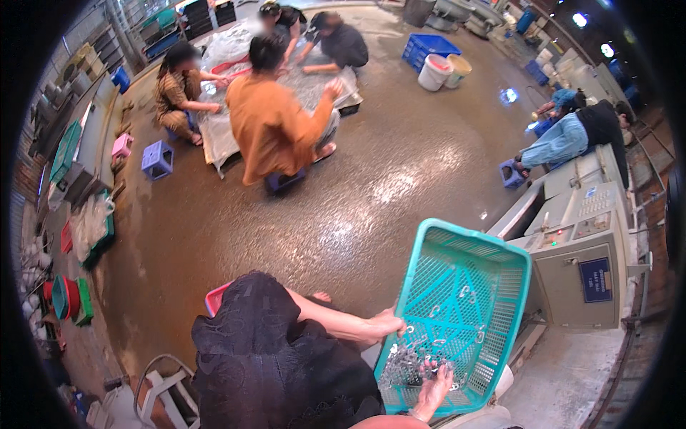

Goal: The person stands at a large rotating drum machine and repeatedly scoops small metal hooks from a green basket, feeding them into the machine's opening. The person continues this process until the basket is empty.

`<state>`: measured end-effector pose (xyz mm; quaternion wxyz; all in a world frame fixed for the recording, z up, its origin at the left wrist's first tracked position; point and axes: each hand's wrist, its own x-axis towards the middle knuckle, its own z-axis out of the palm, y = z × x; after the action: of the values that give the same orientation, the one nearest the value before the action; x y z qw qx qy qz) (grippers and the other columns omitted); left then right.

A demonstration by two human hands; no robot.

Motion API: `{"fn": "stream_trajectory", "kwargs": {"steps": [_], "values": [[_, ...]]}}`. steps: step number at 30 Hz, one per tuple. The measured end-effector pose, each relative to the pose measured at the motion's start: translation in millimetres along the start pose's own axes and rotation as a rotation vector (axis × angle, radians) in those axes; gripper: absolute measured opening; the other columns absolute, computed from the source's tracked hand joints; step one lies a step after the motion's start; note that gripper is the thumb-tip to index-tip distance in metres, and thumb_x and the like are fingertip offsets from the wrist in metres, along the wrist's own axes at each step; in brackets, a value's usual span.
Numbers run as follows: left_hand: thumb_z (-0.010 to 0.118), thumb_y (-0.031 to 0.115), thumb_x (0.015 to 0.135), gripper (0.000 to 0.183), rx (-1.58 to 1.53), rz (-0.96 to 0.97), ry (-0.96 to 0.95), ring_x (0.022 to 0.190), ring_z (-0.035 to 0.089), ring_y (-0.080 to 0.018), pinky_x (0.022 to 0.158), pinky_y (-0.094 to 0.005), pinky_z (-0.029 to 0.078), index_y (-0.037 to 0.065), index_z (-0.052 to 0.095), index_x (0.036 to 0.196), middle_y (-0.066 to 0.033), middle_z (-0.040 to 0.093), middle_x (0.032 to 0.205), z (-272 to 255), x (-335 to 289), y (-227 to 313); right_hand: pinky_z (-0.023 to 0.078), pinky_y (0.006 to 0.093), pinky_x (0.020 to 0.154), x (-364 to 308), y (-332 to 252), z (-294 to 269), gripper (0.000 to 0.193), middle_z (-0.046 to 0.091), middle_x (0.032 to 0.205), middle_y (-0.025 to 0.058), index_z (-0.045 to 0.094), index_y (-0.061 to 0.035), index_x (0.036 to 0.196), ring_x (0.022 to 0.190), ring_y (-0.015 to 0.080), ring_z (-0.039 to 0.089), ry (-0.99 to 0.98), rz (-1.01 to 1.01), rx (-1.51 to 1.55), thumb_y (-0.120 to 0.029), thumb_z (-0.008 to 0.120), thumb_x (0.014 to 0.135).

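Observation:
A turquoise plastic basket with slotted walls stands tilted in front of me on the right. My left hand is closed around its left rim. Small shiny metal pieces, some hook- or ring-shaped, lie heaped in the near left corner, and a few loose ones are scattered over the slotted bottom. Down among the heap, my right hand has its fingers curled around some dark, shiny pieces. Black lace-patterned clothing covers much of the lower middle.
A grey metal machine cabinet stands right of the basket. Several people crouch around a low sheet-covered table; another person is at the far right. White buckets and a blue crate stand on the wet floor.

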<state>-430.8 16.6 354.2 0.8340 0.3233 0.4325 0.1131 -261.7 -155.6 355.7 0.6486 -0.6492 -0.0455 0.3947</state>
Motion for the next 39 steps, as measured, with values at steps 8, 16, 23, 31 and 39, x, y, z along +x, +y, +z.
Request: {"fn": "stream_trajectory", "kwargs": {"steps": [8,16,23,31,39], "values": [[0.053,0.004,0.056,0.057,0.158,0.064,0.037,0.069,0.050,-0.0176,0.052,-0.0322,0.041,0.007,0.044,0.112,-0.0068,0.051,0.079,0.9,22.7,-15.5,0.050,0.0294,0.054,26.3,-23.5,-23.3,0.015,0.058,0.084,0.0090,0.051,-0.0056,0.096,0.072,0.0181,0.058,-0.075,0.062,0.143,-0.017,0.053,0.086],[0.055,0.007,0.062,0.012,-0.048,-0.158,0.029,0.057,0.048,-0.0145,0.045,-0.0267,0.036,0.008,0.052,0.073,-0.0038,0.050,0.070,-3.4,22.2,27.2,0.046,0.0274,0.056,-7.9,-154.8,8.9,0.024,0.056,0.086,0.0106,0.048,-0.0040,0.108,0.064,0.0169,0.052,-0.198,-0.014,0.315,-0.018,0.050,0.088],[0.053,0.010,0.061,0.017,0.071,-0.145,-0.044,0.066,0.050,-0.0166,0.048,-0.0279,0.041,0.010,0.051,0.078,-0.0019,0.051,0.079,-20.5,51.1,23.2,0.048,0.0230,0.051,-95.2,-263.5,-133.1,0.023,0.059,0.085,0.0080,0.053,-0.0016,0.100,0.069,0.0130,0.057,-0.041,-0.392,0.067,-0.021,0.051,0.088],[0.054,0.009,0.059,0.042,0.041,-0.110,-0.019,0.085,0.053,-0.0232,0.067,-0.0389,0.046,0.006,0.050,0.101,-0.0060,0.054,0.095,-11.4,41.5,0.4,0.055,0.0394,0.064,-74.0,-215.0,-354.0,0.028,0.053,0.086,0.0121,0.050,0.0046,0.100,0.071,0.0236,0.056,0.625,-0.119,0.043,-0.021,0.050,0.089],[0.054,0.009,0.060,0.043,-0.031,-0.056,0.129,0.091,0.052,-0.0261,0.076,-0.0442,0.045,0.008,0.050,0.102,-0.0067,0.054,0.102,18.0,7.6,-4.6,0.053,0.0430,0.072,-73.9,-166.9,-498.6,0.020,0.053,0.105,0.0097,0.053,-0.0002,0.100,0.073,0.0237,0.054,0.941,-0.343,-0.150,-0.010,0.050,0.083]]}}
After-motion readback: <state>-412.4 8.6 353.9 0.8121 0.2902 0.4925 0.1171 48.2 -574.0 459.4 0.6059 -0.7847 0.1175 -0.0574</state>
